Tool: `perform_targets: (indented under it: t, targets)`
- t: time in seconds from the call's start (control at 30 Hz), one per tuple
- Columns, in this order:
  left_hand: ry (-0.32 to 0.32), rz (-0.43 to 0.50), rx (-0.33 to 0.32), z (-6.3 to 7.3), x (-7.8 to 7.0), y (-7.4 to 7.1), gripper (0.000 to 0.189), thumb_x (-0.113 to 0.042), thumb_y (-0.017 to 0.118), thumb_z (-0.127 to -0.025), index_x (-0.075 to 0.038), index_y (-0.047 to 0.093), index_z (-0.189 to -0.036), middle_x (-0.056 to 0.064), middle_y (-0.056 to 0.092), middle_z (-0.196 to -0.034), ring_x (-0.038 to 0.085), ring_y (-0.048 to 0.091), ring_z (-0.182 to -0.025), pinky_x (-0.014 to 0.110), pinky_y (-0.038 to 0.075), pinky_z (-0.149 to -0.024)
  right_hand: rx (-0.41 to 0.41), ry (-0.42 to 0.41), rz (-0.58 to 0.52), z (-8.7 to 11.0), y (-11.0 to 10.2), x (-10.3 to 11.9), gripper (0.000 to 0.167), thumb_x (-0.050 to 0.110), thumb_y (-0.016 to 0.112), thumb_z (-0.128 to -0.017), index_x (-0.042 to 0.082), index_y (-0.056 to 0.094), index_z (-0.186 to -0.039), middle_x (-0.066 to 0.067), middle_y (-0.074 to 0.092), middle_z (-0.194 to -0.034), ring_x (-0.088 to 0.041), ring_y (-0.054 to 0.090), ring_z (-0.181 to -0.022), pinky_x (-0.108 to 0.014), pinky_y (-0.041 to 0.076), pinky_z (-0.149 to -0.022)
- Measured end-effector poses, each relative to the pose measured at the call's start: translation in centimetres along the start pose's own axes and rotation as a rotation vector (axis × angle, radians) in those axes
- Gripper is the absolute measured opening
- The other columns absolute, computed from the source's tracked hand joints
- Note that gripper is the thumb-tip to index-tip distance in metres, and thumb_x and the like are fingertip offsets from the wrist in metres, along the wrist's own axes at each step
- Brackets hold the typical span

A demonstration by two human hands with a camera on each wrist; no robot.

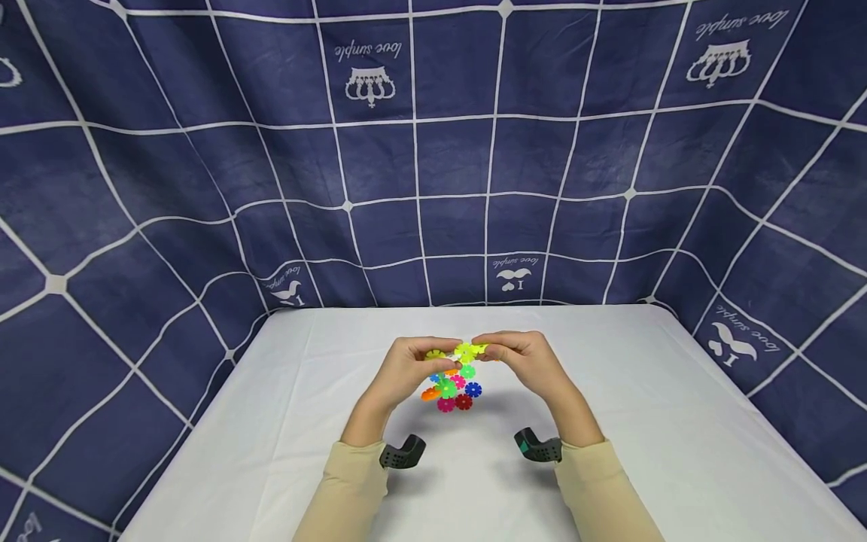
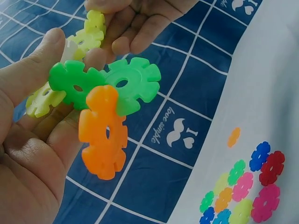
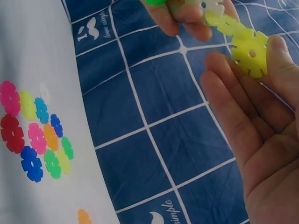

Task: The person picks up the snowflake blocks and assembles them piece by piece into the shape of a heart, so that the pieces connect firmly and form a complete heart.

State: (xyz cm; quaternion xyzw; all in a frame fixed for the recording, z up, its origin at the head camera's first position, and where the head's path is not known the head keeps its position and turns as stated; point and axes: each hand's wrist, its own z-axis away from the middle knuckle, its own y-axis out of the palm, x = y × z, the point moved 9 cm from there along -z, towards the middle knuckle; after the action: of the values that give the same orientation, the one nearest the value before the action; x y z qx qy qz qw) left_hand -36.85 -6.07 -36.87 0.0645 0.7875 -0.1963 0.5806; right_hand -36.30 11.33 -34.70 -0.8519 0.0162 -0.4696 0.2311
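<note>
Pinching a chain [image 2: 91,77] of little flower wheels, the left hand [image 1: 409,365] and the right hand [image 1: 528,361] hold it up in the air over the desk [image 1: 298,421]. The left hand grips it near a whitish wheel [image 2: 71,50], and the right hand pinches a bright yellow wheel [image 3: 247,61] at one end. Fingers cover bits of the chain. Its pieces are flat and round, with cuts around the edge and a hole in the middle. Two green wheels [image 2: 140,77] and an orange wheel [image 2: 93,135] stick out by the left hand. From the head view, they get in the way of some loose wheels [image 3: 13,142] lying on the desk. Those lie close together: pink, red, blue, green, yellow and orange. One lone orange piece [image 2: 234,137] lies apart from them. Each wrist has a black gadget [image 1: 403,453] by a tan sleeve [image 1: 352,478]. White cloth covers the desk. Behind it and on both sides hangs a dark blue curtain [image 1: 454,158] with white lines, crowns and moustaches.
</note>
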Motion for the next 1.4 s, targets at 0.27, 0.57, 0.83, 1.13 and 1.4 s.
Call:
perform_targets:
  t: [0.27, 0.57, 0.83, 1.13, 1.4]
  targets:
    - [-0.017, -0.027, -0.027, 0.0, -0.1, -0.2, 0.032, -0.018, 0.082, -0.083, -0.014, 0.077, -0.114, 0.007, 0.076, -0.114, 0.024, 0.071, -0.09, 0.022, 0.057, -0.07, -0.037, -0.026, 0.078, 0.1, -0.2, 0.2, 0.023, 0.015, 0.069, -0.091, 0.009, 0.076, -0.113, -0.01, 0.076, -0.11, -0.011, 0.075, -0.091, -0.023, 0.059, -0.085]
    - [-0.011, -0.038, 0.006, -0.1, -0.3, 0.2, 0.035, -0.018, 0.083, -0.082, -0.013, 0.076, -0.116, 0.009, 0.075, -0.115, 0.019, 0.072, -0.096, 0.024, 0.059, -0.076, -0.013, -0.034, 0.101, -0.1, 0.1, -0.2, 0.023, 0.015, 0.069, -0.092, 0.008, 0.076, -0.112, -0.01, 0.077, -0.108, -0.012, 0.074, -0.09, -0.024, 0.059, -0.085]
    - [-0.051, -0.039, -0.01, -0.2, 0.7, 0.0, 0.034, -0.019, 0.082, -0.083, -0.016, 0.076, -0.116, 0.004, 0.074, -0.118, 0.019, 0.07, -0.101, 0.025, 0.059, -0.08, 0.005, -0.027, 0.056, -0.2, 0.5, -0.4, 0.023, 0.017, 0.067, -0.094, 0.008, 0.075, -0.114, -0.01, 0.076, -0.11, -0.011, 0.074, -0.092, -0.025, 0.06, -0.086]
    - [-0.054, -0.057, -0.026, -0.2, 0.7, -0.1, 0.036, -0.023, 0.081, -0.084, -0.019, 0.073, -0.119, 0.001, 0.073, -0.117, 0.021, 0.066, -0.106, 0.026, 0.057, -0.08, -0.014, 0.065, 0.095, -0.2, 0.4, -1.4, 0.037, 0.024, 0.073, -0.092, 0.02, 0.067, -0.128, -0.003, 0.074, -0.113, -0.014, 0.069, -0.094, -0.023, 0.059, -0.081]
    - [-0.054, 0.021, -0.032, -0.1, 0.9, -0.4, 0.04, -0.021, 0.078, -0.087, -0.018, 0.069, -0.125, 0.015, 0.07, -0.119, 0.02, 0.073, -0.096, 0.029, 0.06, -0.085, 0.0, 0.184, 0.145, -0.2, 0.5, -3.8, 0.043, 0.021, 0.073, -0.091, 0.017, 0.062, -0.133, -0.008, 0.074, -0.112, -0.019, 0.067, -0.096, -0.027, 0.057, -0.083]
